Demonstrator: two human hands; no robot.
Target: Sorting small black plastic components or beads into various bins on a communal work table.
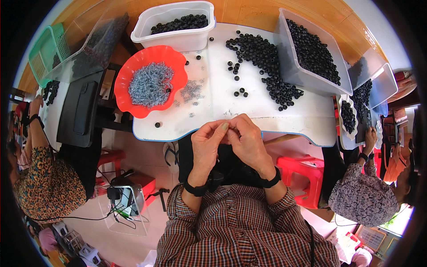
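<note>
Just off the near edge of the white table (249, 116), my left hand (206, 141) and my right hand (247, 139) meet, fingertips pinched together. Whatever lies between the fingers is hidden or too small to name. Left of my hands, a red scalloped bowl (177, 66) carries a heap of small clear-grey pieces (149, 84). Similar loose pieces (192, 90) are scattered on the table beside it. Toward the right, small black round parts (262, 55) spread across the tabletop, a few of them standing apart nearer to me.
Behind the bowl stands a white tub (173, 39) of black parts; a translucent bin (307, 82) of them stands at right. Co-workers sit on both sides, one in a patterned top (49, 184), one in a floral top (362, 196). A red stool (300, 171) is below the table.
</note>
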